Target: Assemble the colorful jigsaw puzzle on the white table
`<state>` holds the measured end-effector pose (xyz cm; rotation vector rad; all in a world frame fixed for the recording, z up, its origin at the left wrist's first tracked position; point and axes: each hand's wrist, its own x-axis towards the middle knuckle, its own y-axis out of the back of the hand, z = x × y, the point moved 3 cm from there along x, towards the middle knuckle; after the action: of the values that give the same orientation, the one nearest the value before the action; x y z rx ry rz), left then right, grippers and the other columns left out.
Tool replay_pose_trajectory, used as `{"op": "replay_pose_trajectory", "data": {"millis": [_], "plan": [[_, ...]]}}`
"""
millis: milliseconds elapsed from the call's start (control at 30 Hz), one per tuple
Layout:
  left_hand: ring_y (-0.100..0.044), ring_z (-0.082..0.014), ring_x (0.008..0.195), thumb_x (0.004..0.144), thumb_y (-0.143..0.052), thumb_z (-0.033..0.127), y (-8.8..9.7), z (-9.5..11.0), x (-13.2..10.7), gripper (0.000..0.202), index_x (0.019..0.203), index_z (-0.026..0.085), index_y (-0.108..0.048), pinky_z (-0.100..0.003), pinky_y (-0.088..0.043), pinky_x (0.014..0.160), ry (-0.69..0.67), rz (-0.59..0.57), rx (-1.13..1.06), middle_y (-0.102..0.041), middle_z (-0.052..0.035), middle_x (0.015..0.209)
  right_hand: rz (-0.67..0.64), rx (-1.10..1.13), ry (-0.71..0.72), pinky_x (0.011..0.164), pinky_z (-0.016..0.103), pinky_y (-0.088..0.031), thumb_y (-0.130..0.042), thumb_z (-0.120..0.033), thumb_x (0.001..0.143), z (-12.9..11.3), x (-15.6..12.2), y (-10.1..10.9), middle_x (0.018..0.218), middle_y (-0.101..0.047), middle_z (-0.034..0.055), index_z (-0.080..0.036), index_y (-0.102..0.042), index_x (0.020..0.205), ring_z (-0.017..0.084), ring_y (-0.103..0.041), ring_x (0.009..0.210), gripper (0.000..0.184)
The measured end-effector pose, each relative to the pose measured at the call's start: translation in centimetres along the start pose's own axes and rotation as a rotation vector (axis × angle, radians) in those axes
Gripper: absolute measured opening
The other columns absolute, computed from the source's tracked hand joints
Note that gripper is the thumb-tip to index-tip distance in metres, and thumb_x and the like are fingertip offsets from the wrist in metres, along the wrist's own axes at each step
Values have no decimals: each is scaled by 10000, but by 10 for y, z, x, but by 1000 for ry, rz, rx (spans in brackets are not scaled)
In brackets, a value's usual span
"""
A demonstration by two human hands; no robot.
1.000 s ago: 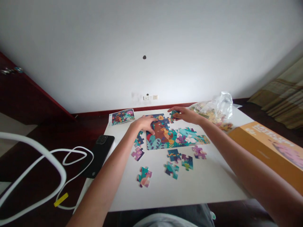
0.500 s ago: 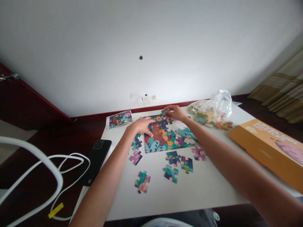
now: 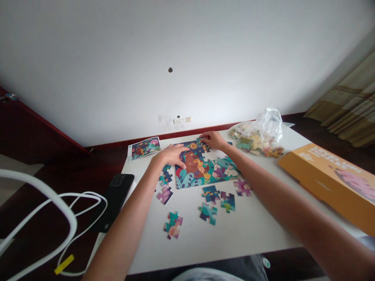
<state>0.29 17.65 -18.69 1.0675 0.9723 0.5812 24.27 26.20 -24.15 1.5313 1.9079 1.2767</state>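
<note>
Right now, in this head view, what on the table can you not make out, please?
Head view:
Puzzle under the left hand: the hand hides the pieces there.
Right hand: it hides whether it holds a piece.
Loose pieces in the plastic bag: the crumpled plastic blurs them.
Orange box: the picture's right edge cuts it off; its print is too blurred to read.
</note>
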Motion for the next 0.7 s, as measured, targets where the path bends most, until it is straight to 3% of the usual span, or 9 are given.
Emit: {"op": "replay_pose_trajectory", "data": {"millis": [267, 533, 700], "plan": [[-315, -356, 1539, 742, -847, 550, -1, -1, 2, 1003, 1601, 309, -391, -422, -285, 1240, -8, -12, 22, -267, -90, 1712, -19, 21, 18, 722, 225, -482, -699, -196, 870, -4, -1, -1, 951, -793, 50, -196, -820, 972, 154, -690, 795, 158], [-326, -366, 1532, 732, -850, 557, -3, -3, 3, 1009, 1599, 315, -394, -434, -298, 1235, -12, -2, 14, -269, -87, 1712, -76, 40, 147, 744, 242, -500, -739, -261, 859, -3, 0, 4, 997, -806, 52, -223, -829, 1024, 177, -708, 841, 192], [-320, -359, 1534, 731, -848, 562, -2, -3, 3, 1012, 1600, 317, -391, -423, -297, 1236, -7, -6, 12, -266, -87, 1713, -127, 53, 191, 772, 236, -507, -708, -218, 870, -3, 1, 4, 1021, -815, 38, -239, -832, 1033, 173, -717, 865, 205]]}}
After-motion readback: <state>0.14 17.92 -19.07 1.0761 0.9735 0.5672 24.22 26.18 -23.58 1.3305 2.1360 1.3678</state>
